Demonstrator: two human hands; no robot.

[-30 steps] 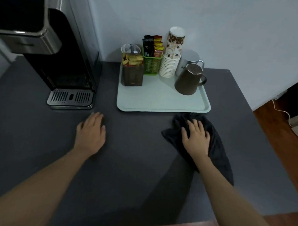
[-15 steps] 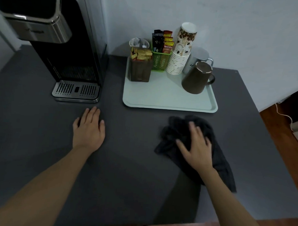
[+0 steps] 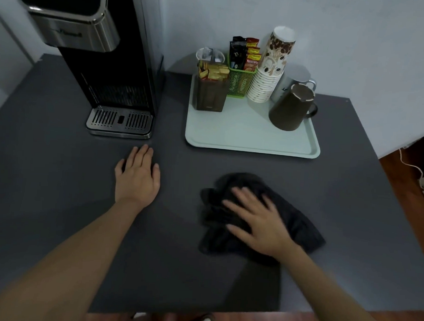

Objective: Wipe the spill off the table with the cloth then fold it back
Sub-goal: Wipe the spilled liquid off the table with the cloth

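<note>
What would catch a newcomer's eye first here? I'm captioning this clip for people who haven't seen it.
The right hand pressed flat on a crumpled dark cloth near the front of the grey table, blurred as if mid-wipe. The left hand lies flat beside it. Behind stand a black coffee machine at back left and a pale tray crowded with cups and sachets.

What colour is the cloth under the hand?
The cloth is dark grey, almost black, seen in the head view.
</note>
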